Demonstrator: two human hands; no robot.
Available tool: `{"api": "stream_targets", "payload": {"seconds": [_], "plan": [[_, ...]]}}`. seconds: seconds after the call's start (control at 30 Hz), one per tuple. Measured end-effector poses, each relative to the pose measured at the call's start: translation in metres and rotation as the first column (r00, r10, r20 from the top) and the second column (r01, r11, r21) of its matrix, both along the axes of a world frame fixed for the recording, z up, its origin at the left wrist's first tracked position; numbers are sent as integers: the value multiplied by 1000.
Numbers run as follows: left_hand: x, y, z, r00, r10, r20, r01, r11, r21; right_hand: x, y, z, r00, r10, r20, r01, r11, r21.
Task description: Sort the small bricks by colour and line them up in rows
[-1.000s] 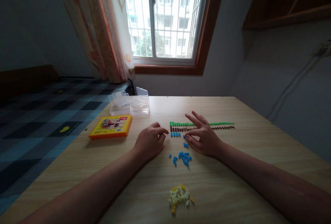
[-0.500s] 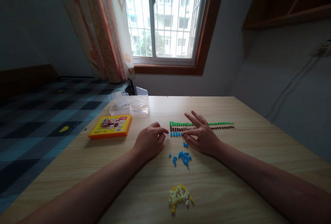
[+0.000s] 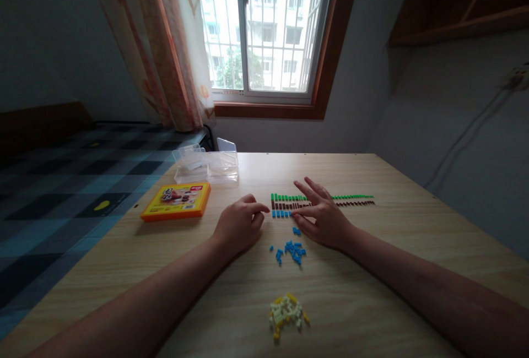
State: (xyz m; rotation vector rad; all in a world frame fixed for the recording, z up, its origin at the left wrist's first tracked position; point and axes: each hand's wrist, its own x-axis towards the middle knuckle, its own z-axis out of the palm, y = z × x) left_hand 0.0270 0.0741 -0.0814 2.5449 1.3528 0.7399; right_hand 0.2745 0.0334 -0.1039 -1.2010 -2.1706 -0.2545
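Note:
A short row of blue toy bricks lies on the table in front of me. My left hand is curled, its index fingertip just beside the row's left end, and no brick shows in it. At the right end, my right hand pinches a small blue brick between thumb and index finger, with the other fingers raised and spread. Behind run a brown brick row and a green brick row, both partly hidden by my right hand. Nearer me lies a loose pile of blue bricks.
Cream and yellow bricks are heaped near the table's front. At the left stands a yellow-orange box, with clear plastic trays behind it. A checked bed adjoins the wooden table on the left.

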Motion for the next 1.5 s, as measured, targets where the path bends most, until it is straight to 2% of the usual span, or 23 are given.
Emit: {"api": "stream_targets", "payload": {"seconds": [0.8, 1.23, 1.5], "plan": [[1, -3, 3, 1000, 7, -13, -7, 1000, -3, 2, 0, 0, 998, 42, -47, -41, 999, 21], [2, -3, 3, 1000, 13, -25, -13, 1000, 0, 1, 2, -1, 999, 47, 1, -47, 999, 21], [2, -4, 5, 999, 18, -35, -18, 1000, 0, 2, 1, 0, 997, 65, -42, -63, 997, 49]]}}
